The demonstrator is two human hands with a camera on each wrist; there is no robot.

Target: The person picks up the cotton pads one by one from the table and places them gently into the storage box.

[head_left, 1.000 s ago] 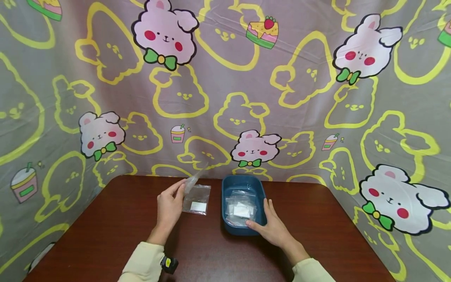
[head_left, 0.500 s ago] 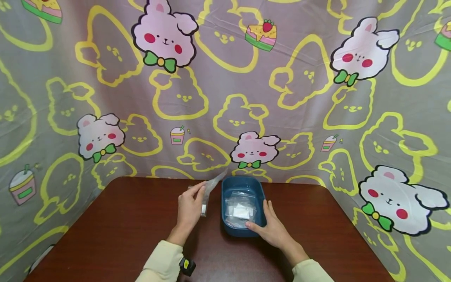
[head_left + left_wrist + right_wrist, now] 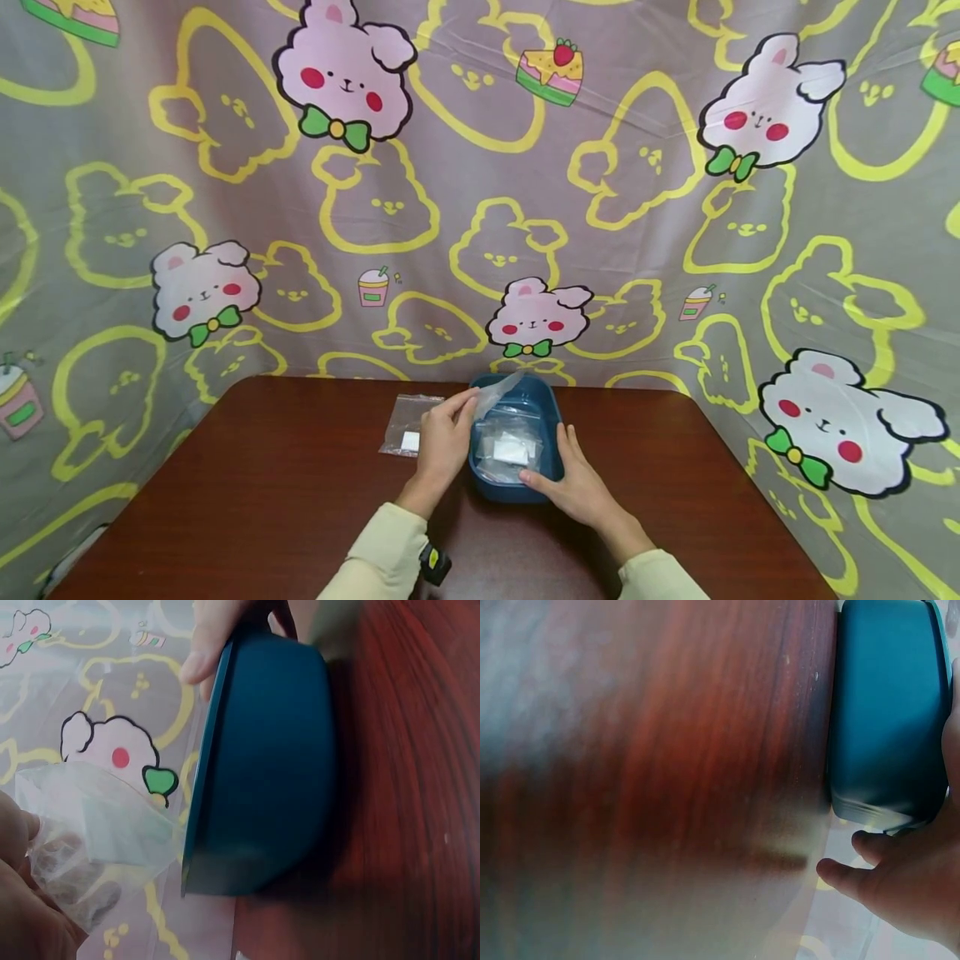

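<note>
In the head view my left hand (image 3: 444, 437) pinches a clear plastic bag (image 3: 495, 393) between thumb and fingers, over the left rim of a blue plastic box (image 3: 555, 421). The left wrist view shows a pale flat piece inside this bag (image 3: 124, 825), beside the box's outer wall (image 3: 262, 765). Several clear bags with white pieces (image 3: 512, 450) lie inside the box. My right hand (image 3: 581, 483) holds the box's near right corner, its thumb over the rim and its fingers along the outside. In the right wrist view two fingers (image 3: 847, 876) stick out past the wall.
Another clear bag with a white piece (image 3: 405, 417) lies on the dark red-brown table (image 3: 285, 467), left of the box and partly behind my left hand. A patterned curtain (image 3: 645, 250) hangs behind the table. A small black device (image 3: 433, 563) is on my left wrist.
My left hand has moved right with the pinched bag, from above the bag on the table to over the box's left rim. The right hand and the box have stayed in place.
</note>
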